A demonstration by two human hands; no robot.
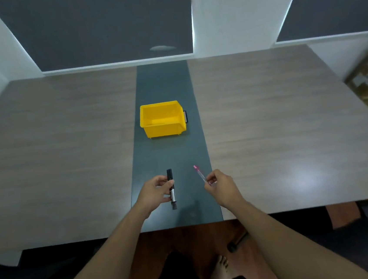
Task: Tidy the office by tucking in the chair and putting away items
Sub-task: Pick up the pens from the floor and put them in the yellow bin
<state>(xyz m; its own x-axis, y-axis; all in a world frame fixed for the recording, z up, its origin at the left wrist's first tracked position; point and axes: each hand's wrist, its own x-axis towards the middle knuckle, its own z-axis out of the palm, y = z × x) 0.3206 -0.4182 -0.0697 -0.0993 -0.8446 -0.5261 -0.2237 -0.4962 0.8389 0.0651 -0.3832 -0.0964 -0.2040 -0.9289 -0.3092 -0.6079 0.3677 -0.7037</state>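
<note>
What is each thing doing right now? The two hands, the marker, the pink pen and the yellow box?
Left hand: closed around the black marker, holding it above the table.
Black marker: capped, held pointing away from the person.
Right hand: pinching one end of the pink pen.
Pink pen: held tilted, far end up and left.
Yellow box: upright on the dark strip, open top, looks empty.

Dim overhead light, glare on the table (303, 179), blurred warped edges.
</note>
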